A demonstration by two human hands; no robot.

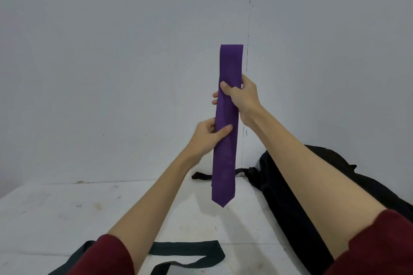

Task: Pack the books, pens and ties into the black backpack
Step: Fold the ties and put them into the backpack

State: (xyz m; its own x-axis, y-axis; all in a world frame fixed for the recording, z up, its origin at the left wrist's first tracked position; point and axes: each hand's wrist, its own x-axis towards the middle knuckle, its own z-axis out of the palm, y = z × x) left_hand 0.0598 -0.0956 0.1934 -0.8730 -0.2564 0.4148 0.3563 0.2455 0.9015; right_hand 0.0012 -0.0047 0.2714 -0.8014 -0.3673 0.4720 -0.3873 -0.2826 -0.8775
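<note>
Purple tie (228, 105) held vertical w/ both hands; pointed tip down.

Plain purple tie (225, 152), black backpack (288, 196), dark green tie (190, 250), maroon sleeves (105, 257)

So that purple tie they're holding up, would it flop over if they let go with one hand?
Probably. The purple tie looks like soft, thin cloth: its pointed end hangs limp below the left hand. Above the right hand the folded part stands up, so doubling may stiffen it somewhat. It likely weighs little, since pinching fingers carry it.
</note>
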